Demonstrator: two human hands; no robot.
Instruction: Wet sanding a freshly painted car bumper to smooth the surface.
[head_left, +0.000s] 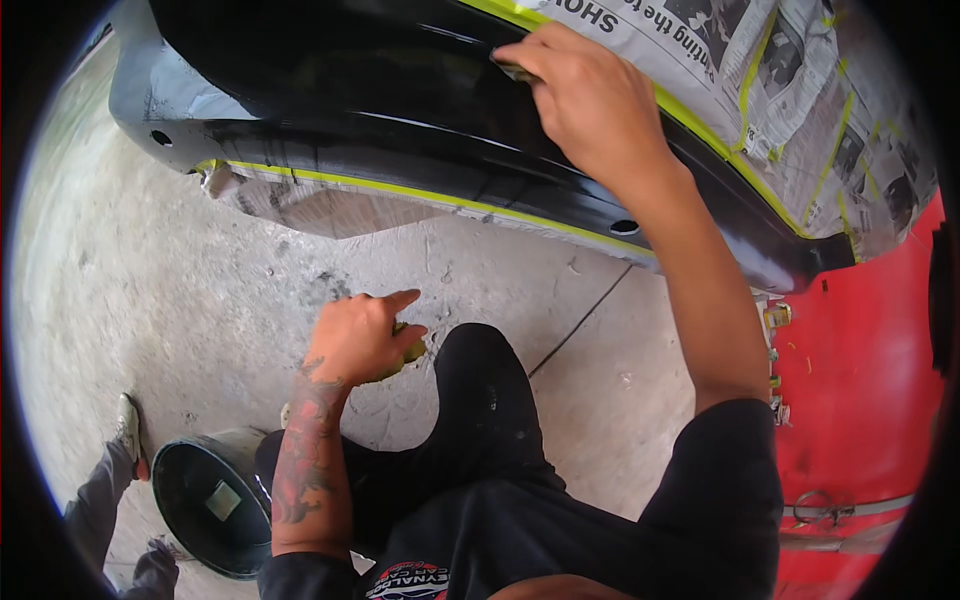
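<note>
A glossy black car bumper (400, 85) stretches across the top, bare grey on its left end. My right hand (595, 95) presses against its upper part, closed on a small thin pad (515, 72), perhaps sandpaper. Most of that pad is hidden under the fingers. Lower down, over the floor, my left hand (352, 335) has its index finger pointing out. A soft yellow-green piece like a sponge (408, 350) shows below its thumb, gripped in the palm.
Newspaper masking (800, 110) and yellow-green tape (705, 132) border the bumper. More masking paper (330, 208) hangs beneath it. A dark bucket (170, 470) with water stands at lower left, beside another person's legs (100, 490). A red painted surface (850, 370) lies at right.
</note>
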